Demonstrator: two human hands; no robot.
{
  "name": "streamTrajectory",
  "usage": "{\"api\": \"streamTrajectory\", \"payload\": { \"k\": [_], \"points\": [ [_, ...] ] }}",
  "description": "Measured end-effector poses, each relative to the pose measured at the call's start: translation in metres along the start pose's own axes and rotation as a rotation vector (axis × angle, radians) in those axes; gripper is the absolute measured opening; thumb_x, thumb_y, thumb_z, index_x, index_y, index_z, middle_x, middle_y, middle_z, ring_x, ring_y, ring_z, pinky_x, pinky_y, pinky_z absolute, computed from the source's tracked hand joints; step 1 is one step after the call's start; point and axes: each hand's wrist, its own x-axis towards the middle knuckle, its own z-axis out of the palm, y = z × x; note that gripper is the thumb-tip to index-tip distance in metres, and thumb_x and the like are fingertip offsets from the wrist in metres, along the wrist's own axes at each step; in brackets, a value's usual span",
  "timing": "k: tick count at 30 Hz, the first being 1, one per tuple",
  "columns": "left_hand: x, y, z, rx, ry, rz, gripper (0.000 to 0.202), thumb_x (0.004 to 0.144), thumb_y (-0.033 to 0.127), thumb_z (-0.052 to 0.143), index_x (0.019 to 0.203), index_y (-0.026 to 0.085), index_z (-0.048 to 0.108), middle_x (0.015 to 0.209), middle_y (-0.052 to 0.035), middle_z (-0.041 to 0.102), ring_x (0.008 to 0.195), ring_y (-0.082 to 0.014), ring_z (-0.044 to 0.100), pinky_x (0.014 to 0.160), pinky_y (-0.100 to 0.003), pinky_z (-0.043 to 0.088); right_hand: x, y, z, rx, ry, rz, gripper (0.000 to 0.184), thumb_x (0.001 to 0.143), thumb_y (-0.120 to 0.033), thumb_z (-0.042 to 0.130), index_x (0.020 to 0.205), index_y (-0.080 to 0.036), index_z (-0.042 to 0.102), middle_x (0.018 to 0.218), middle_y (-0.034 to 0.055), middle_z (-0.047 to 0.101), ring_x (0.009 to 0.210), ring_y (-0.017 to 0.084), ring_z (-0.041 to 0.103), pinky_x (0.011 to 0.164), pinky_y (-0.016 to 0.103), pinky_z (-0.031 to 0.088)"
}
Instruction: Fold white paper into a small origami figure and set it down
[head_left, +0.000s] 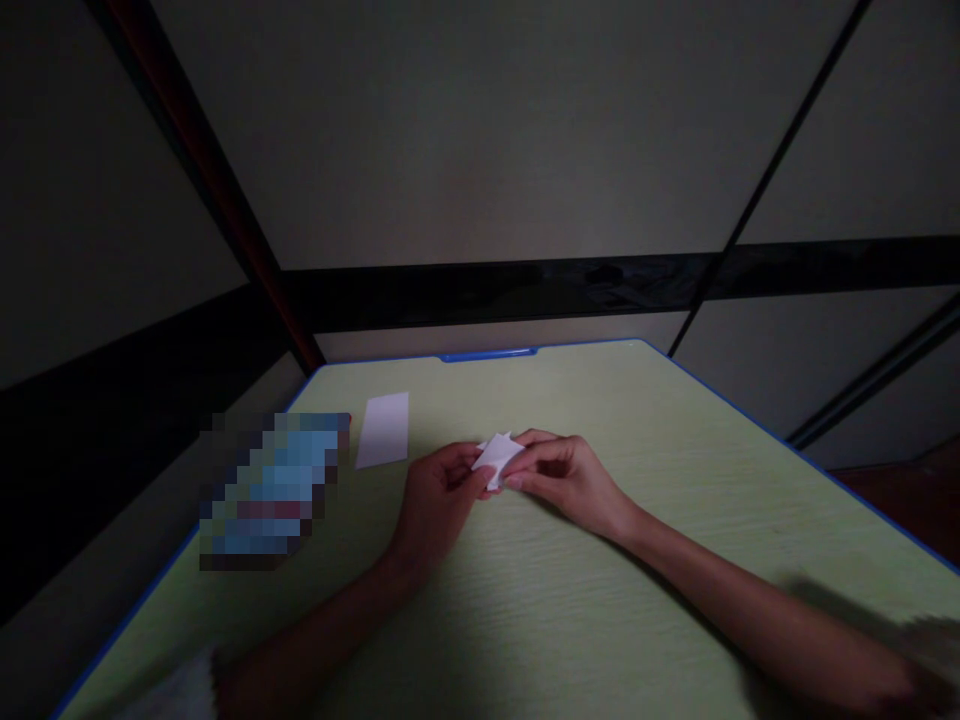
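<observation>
A small folded white paper [497,458] is held just above a light green table [600,560] near its middle. My left hand [437,494] pinches the paper's left side with curled fingers. My right hand [564,474] pinches its right side, thumb and fingertips pressed on the folds. Both forearms reach in from the bottom of the view. The paper's lower part is hidden behind my fingers.
A flat white rectangular sheet [383,430] lies on the table to the left of my hands. A blurred-out bluish object [274,490] sits at the table's left edge. The table has a blue rim [487,354]. Pale wall panels with dark frames stand behind it.
</observation>
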Motion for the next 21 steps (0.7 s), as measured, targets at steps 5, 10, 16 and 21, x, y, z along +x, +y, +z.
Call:
{"api": "streamTrajectory", "payload": {
  "k": [5, 10, 16, 21],
  "points": [
    [0.0, -0.001, 0.0, -0.006, -0.036, 0.008, 0.012, 0.054, 0.014, 0.064, 0.066, 0.014, 0.06, 0.057, 0.0003, 0.065, 0.05, -0.0122, 0.06, 0.05, -0.02, 0.048, 0.0, -0.003, 0.002, 0.006, 0.029, 0.019, 0.011, 0.06, -0.024, 0.067, 0.06, -0.014, 0.064, 0.069, 0.0015, 0.055, 0.064, 0.01, 0.052, 0.059, 0.023, 0.04],
    [-0.001, 0.002, 0.0, 0.006, -0.042, 0.004, 0.014, 0.053, 0.015, 0.065, 0.066, 0.013, 0.061, 0.057, 0.0001, 0.066, 0.051, -0.0129, 0.061, 0.05, -0.02, 0.048, 0.0, -0.004, 0.004, 0.037, 0.062, 0.099, 0.018, 0.056, -0.028, 0.068, 0.057, -0.013, 0.06, 0.061, -0.0004, 0.055, 0.057, 0.009, 0.05, 0.055, 0.022, 0.039],
    [-0.002, 0.001, 0.0, 0.016, -0.072, 0.014, 0.012, 0.054, 0.015, 0.064, 0.065, 0.014, 0.059, 0.058, 0.0005, 0.066, 0.049, -0.0114, 0.06, 0.046, -0.018, 0.046, 0.0, -0.003, 0.009, 0.044, 0.128, 0.167, 0.024, 0.057, -0.032, 0.066, 0.055, -0.012, 0.054, 0.055, -0.0011, 0.055, 0.05, 0.008, 0.047, 0.051, 0.022, 0.036],
    [-0.002, 0.001, -0.001, 0.023, -0.1, 0.043, 0.013, 0.057, 0.015, 0.062, 0.07, 0.013, 0.06, 0.061, -0.001, 0.066, 0.051, -0.0113, 0.059, 0.044, -0.018, 0.045, -0.001, -0.002, 0.011, 0.014, 0.19, 0.154, 0.024, 0.059, -0.033, 0.064, 0.054, -0.013, 0.051, 0.051, -0.0025, 0.052, 0.047, 0.006, 0.043, 0.047, 0.021, 0.033]
  ]
}}
